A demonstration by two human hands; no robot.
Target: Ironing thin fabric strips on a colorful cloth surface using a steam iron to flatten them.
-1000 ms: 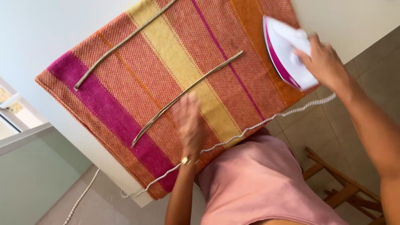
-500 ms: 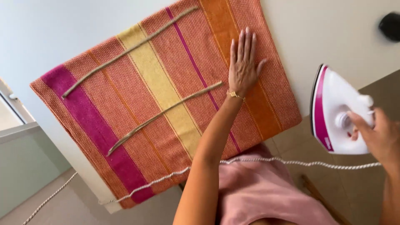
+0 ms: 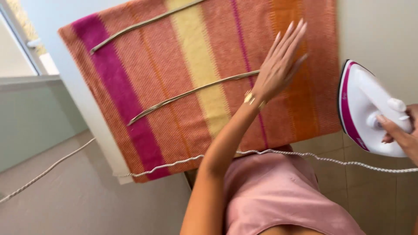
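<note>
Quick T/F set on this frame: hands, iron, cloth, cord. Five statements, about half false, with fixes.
1. The left hand lies flat and open on the striped cloth. True.
2. The right hand holds a white and pink iron off the side of the cloth. True.
3. The iron is pressed down on the yellow stripe. False: it is held clear of the cloth, beyond its orange edge.
4. Two thin beige straps lie across the cloth. True.
5. The white cord runs over the middle of the cloth. False: it runs along the cloth's near edge and in front of the pink top.
</note>
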